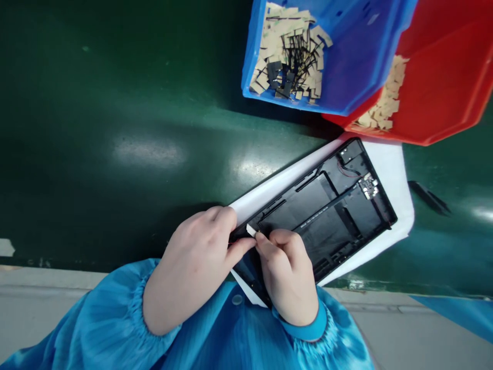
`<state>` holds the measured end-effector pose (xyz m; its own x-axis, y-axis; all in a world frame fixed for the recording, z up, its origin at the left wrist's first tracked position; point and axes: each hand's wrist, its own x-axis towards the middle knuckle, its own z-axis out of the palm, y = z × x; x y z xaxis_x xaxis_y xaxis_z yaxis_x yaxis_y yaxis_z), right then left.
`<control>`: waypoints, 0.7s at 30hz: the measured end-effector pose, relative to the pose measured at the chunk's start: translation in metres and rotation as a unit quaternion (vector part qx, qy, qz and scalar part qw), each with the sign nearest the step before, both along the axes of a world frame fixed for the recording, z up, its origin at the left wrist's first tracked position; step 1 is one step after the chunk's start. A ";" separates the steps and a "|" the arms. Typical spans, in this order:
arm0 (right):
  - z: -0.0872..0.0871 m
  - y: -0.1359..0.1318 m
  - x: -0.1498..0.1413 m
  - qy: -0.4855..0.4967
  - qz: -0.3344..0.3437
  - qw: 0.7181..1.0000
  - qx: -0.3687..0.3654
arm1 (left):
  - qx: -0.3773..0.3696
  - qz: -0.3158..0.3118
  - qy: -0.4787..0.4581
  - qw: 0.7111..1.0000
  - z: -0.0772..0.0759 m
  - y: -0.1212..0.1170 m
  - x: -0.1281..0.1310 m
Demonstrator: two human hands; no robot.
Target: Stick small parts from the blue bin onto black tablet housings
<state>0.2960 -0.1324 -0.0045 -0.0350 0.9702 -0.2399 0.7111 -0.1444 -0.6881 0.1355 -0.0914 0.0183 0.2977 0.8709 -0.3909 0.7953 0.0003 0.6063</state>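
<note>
Pinching a small white strip (250,229): right hand (290,272), thumb and forefinger closed on its near end, other fingers curled under. Strip flat, pale, matte, lying over the left end of a black housing (314,198). Left hand (196,257) at that same end, knuckles bent over the corner, thumb stretched straight until its tip is next to the right fingertips; cannot tell whether it grips anything.

Housing: shallow rectangular tray of dark plastic, set diagonally, ribbed and slotted inside, smooth flat panels between the ribs. Small circuit board (368,186) near its far end, silvery and irregular, thin reddish wires close by. White sheet (404,216) beneath, smooth, one corner rounded.

Tabletop (115,103) green, glossy, with blurred reflections. Blue bin (362,46), angular moulded walls: beige rectangular pieces and tangled black wires (298,56). Red bin (439,67) alongside, partly covered by it, more beige chips within. Slim black forked tool (427,196) right of the sheet. Sleeves (111,308) bright blue, thin cloth, gathered at the wrists.
</note>
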 end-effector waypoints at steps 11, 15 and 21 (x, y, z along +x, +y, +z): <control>0.004 0.008 0.003 -0.165 0.204 0.951 0.165 | 0.004 -0.005 0.011 1.000 0.000 0.001 0.002; 0.003 0.007 0.003 -0.176 0.205 0.949 0.161 | 0.006 -0.008 0.017 1.000 0.000 0.002 0.002; 0.004 0.009 0.001 -0.173 0.213 0.946 0.170 | 0.004 -0.011 0.024 1.000 0.001 0.002 0.003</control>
